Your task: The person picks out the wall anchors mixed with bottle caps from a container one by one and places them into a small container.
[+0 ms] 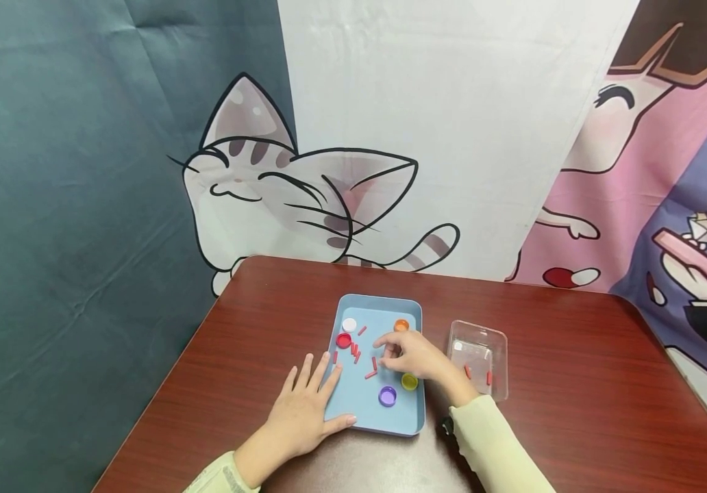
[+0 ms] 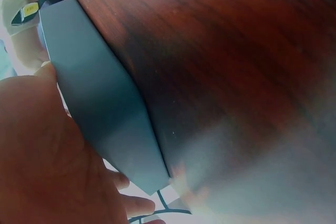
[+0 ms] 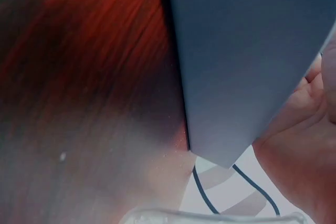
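Note:
A blue tray (image 1: 356, 404) lies on the table with several small red sticks (image 1: 354, 350) scattered in it. My left hand (image 1: 301, 411) rests along its left edge, fingers straight and spread, thumb at the near rim. Over the right half of the tray is my right hand (image 1: 415, 354), its index finger and thumb bent with a gap between them. I see nothing held there. A red stick (image 1: 375, 363) lies just beside the thumb tip. In the right wrist view the fingertips are hidden; only part of the hand (image 3: 299, 140) shows past the tray's side (image 3: 231, 66).
Inside the tray are round caps: white (image 1: 349, 325), red (image 1: 344, 340), orange (image 1: 401, 325), yellow (image 1: 410, 381) and purple (image 1: 387, 396). A clear plastic box (image 1: 497, 342) with red sticks stands right of the tray, near my right forearm. The brown table (image 1: 255, 322) extends around them.

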Tool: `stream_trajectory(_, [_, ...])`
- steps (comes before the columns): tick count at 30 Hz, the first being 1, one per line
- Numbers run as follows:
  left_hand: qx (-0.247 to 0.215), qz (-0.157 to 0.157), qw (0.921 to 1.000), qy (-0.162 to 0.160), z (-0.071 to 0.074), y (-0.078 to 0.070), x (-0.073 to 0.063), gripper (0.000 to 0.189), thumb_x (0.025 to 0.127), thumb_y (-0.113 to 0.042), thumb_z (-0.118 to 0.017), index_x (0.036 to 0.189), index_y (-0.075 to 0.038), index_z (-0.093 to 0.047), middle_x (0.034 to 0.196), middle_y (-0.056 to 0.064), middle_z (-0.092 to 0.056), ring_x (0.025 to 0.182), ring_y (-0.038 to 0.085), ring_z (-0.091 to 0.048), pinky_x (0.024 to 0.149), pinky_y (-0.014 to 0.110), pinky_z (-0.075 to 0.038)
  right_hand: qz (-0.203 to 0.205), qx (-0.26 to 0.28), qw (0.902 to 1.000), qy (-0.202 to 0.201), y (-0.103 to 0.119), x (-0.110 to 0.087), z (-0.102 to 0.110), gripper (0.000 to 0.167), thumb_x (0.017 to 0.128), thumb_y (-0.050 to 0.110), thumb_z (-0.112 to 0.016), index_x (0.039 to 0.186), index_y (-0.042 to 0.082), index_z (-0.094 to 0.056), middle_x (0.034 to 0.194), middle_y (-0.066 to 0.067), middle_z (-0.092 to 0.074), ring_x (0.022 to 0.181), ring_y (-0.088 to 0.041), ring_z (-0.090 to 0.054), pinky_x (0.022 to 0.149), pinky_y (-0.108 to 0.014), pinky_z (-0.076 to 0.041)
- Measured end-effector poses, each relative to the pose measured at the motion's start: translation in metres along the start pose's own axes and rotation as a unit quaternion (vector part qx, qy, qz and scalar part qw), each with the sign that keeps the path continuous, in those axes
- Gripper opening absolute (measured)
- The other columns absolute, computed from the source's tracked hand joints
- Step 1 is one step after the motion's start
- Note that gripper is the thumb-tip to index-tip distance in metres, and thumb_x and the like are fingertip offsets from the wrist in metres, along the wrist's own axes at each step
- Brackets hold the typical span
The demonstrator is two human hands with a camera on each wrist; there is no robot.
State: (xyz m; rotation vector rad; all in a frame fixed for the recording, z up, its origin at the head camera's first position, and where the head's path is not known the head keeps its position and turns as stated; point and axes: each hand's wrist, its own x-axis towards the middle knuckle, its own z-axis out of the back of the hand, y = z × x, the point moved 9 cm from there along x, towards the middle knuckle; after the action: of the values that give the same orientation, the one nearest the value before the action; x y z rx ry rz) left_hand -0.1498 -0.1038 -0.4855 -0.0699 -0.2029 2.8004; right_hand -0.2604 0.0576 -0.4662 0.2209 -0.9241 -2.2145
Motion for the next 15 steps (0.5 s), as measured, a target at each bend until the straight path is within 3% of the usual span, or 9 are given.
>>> stream_trajectory(15, [-0.01,0.003,0.9999,0.013,0.002,-0.001,0.0,0.089,0.094,-0.075,-0.044,0.16,-0.016,-0.033,0.167,0.014,-0.021,0.153,0.043,-0.018,0.118,0.062,-0.022,-0.037,-0.059,0.9968,0.04,-0.005,0.009,-0.017,0.027,0.086,0.013,-0.08,0.11,0.003,-0.073,0.069,0.011,-0.061,0.061,-0.001,-0.053,0.061,-0.022,-0.048])
